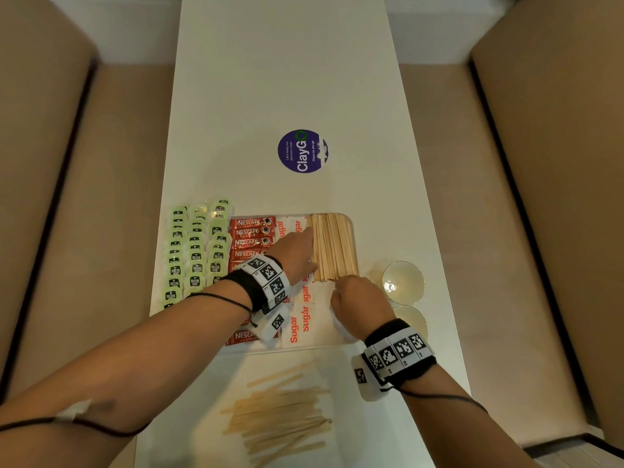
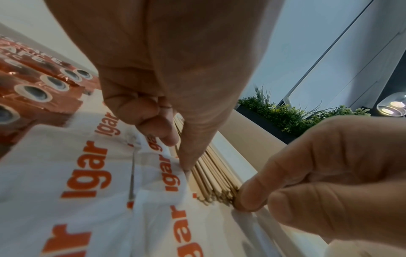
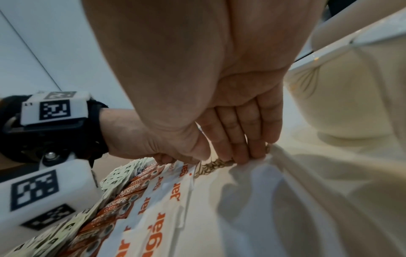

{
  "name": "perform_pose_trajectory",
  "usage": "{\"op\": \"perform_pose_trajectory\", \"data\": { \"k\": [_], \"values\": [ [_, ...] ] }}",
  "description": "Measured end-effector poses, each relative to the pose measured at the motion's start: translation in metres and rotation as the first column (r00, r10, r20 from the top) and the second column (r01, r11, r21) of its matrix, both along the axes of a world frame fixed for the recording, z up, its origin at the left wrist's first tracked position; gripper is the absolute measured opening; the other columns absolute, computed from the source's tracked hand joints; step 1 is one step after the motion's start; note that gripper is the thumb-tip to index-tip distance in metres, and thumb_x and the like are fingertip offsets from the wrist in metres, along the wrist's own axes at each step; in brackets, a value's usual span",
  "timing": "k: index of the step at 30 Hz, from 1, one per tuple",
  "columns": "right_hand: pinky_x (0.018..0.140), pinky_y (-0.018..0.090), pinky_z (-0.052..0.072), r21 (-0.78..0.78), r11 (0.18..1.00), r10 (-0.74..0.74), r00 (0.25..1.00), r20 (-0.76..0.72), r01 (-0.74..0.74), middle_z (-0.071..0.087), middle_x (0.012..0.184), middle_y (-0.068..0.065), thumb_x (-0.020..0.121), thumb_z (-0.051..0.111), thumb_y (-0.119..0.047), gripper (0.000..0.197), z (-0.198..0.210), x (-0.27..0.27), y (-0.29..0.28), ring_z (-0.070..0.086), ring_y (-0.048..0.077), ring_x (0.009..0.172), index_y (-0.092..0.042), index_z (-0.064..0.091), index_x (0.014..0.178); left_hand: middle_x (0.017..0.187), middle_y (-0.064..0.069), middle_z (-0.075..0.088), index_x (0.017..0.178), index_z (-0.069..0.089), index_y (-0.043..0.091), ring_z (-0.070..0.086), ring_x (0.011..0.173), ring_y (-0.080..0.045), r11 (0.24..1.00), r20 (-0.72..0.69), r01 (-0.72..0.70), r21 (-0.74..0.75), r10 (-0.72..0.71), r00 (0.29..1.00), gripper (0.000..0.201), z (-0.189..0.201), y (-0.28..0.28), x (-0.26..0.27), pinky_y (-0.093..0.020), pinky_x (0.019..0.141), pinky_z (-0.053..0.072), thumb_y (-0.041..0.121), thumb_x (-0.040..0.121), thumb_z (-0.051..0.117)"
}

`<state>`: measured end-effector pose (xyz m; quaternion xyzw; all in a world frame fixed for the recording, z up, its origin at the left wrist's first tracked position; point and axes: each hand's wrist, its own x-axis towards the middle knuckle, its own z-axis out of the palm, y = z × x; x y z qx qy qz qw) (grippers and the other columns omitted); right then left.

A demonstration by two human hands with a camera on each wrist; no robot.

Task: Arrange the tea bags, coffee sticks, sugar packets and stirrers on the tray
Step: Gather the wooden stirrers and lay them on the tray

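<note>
Both hands' straight fingers (image 3: 239,139) press the stirrers (image 1: 332,244), hiding their near ends.

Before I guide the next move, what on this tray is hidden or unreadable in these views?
- Coffee sticks: the middle of the row, head view, hidden under the left hand and its wristband.
- Sugar packets: several covered by the same hand; count unclear.
- Stirrers: near ends, head view, hidden by the right hand.
- Tea bags: print too small to read.
- Loose stirrers: blurred, uncountable.
</note>
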<state>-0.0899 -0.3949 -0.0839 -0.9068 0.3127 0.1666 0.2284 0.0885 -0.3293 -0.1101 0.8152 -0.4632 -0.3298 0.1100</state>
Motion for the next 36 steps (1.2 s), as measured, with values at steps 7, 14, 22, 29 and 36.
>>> {"op": "perform_pose_trajectory", "data": {
  "k": [7, 14, 22, 29, 36],
  "values": [
    [0.065, 0.028, 0.044, -0.011, 0.999, 0.051, 0.999, 0.000, -0.051, 0.054, 0.084, -0.001, 0.100, 0.044, -0.025, 0.024, -0.001, -0.007, -0.003, 0.055, 0.018, 0.072, -0.017, 0.051, 0.078, 0.093, -0.002, 0.062, 0.120, 0.047, 0.013, 0.061, 0.078, -0.017, 1.000, -0.001, 0.007, 0.008, -0.007, 1.000, 0.042, -0.001, 0.002, 0.001, -0.031, 0.065, 0.053, 0.031, 0.089, 0.070],
    [0.072, 0.030, 0.052, -0.024, 0.992, 0.125, 0.992, -0.002, -0.125, 0.061, 0.093, 0.002, 0.102, 0.044, -0.028, 0.026, 0.003, -0.003, 0.002, 0.055, 0.017, 0.075, -0.014, 0.062, 0.090, 0.091, -0.001, 0.063, 0.120, 0.048, 0.016, 0.061, 0.077, -0.017, 1.000, -0.021, 0.001, 0.010, -0.001, 1.000, 0.044, -0.001, 0.001, 0.001, -0.036, 0.067, 0.056, 0.030, 0.087, 0.072],
    [0.075, 0.037, 0.056, -0.014, 0.973, 0.232, 0.971, 0.063, -0.232, 0.066, 0.099, 0.004, 0.100, 0.046, -0.026, 0.028, 0.005, 0.006, 0.016, 0.064, 0.024, 0.085, -0.009, 0.067, 0.094, 0.080, 0.003, 0.057, 0.122, 0.046, 0.015, 0.057, 0.071, -0.014, 1.000, -0.008, -0.030, -0.004, 0.030, 1.000, 0.049, -0.003, 0.003, -0.001, -0.026, 0.053, 0.037, 0.030, 0.085, 0.076],
    [0.063, 0.032, 0.042, 0.002, 0.974, 0.226, 0.973, 0.053, -0.226, 0.065, 0.089, 0.005, 0.099, 0.045, -0.023, 0.029, 0.003, 0.005, 0.014, 0.060, 0.025, 0.079, -0.010, 0.064, 0.081, 0.085, 0.002, 0.059, 0.120, 0.049, 0.016, 0.059, 0.074, -0.015, 1.000, -0.015, -0.026, -0.001, 0.026, 1.000, 0.046, -0.001, 0.001, -0.001, -0.029, 0.062, 0.048, 0.032, 0.085, 0.075],
    [0.065, 0.035, 0.052, -0.024, 0.982, 0.187, 0.979, 0.081, -0.186, 0.063, 0.081, 0.001, 0.099, 0.045, -0.022, 0.030, 0.001, 0.006, 0.007, 0.059, 0.023, 0.071, -0.011, 0.065, 0.079, 0.100, -0.003, 0.063, 0.133, 0.045, 0.010, 0.062, 0.088, -0.019, 0.999, -0.004, -0.051, 0.015, 0.051, 0.999, 0.044, 0.013, 0.011, -0.004, -0.034, 0.075, 0.054, 0.024, 0.095, 0.063]
  ]
}}
